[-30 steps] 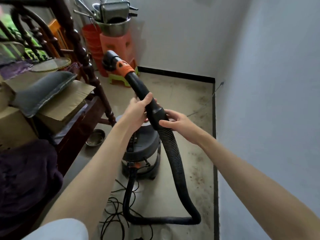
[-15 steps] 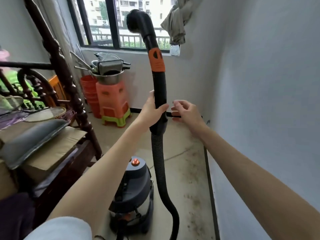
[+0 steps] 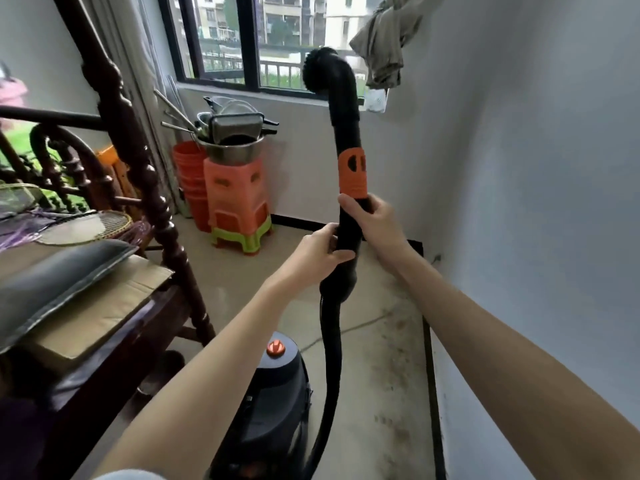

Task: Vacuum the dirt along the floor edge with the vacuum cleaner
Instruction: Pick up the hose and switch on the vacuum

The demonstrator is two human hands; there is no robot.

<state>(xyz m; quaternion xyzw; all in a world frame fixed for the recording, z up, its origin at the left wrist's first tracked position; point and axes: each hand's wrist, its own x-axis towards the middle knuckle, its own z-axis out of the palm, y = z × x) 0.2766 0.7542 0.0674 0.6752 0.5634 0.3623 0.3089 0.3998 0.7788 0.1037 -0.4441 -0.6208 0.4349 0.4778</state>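
Note:
I hold the black vacuum wand (image 3: 346, 133) upright in front of me, its curved brush nozzle (image 3: 320, 72) up by the window. An orange band (image 3: 352, 173) rings the wand. My right hand (image 3: 375, 225) grips the wand just below that band. My left hand (image 3: 317, 254) grips it lower, at the cuff where the ribbed hose (image 3: 329, 358) starts. The hose drops to the dark canister vacuum cleaner (image 3: 266, 403) on the floor, which has an orange knob on top. Dark dirt (image 3: 398, 368) speckles the floor along the right wall's black baseboard (image 3: 431, 375).
A dark carved wooden bed frame (image 3: 138, 174) piled with cardboard and a cushion fills the left. Stacked orange and green plastic stools (image 3: 239, 206) carrying metal pots stand under the window. A cloth (image 3: 384, 39) hangs at the upper right. The white wall (image 3: 536, 202) runs close on the right.
The wand swung from tilted and low to upright. My right hand, off the wand half a second ago, now grips it under the orange band. The view has tilted up towards the window.

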